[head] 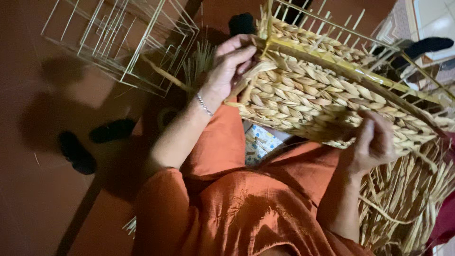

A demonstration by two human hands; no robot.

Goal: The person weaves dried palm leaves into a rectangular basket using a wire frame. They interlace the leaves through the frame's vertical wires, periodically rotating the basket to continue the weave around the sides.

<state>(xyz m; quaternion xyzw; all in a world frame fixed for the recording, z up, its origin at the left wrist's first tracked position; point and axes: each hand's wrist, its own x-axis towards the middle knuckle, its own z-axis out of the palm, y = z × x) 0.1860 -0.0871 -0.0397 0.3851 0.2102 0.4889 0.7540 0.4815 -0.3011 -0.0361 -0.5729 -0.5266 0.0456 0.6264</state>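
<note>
Woven from pale dry straw, the half-made basket [313, 97] lies across the person's lap, built around a thin wire frame [332, 28]. The left hand [227, 66] grips the basket's upper corner, with the fingers curled closed around a loose strand there. The right hand [374, 142] pinches the lower edge of the weave, fingers closed on it. Loose straw ends [407, 204] hang down below the right hand. An empty wire frame [123, 42] stands on the brown floor [42, 204], well apart from the basket.
</note>
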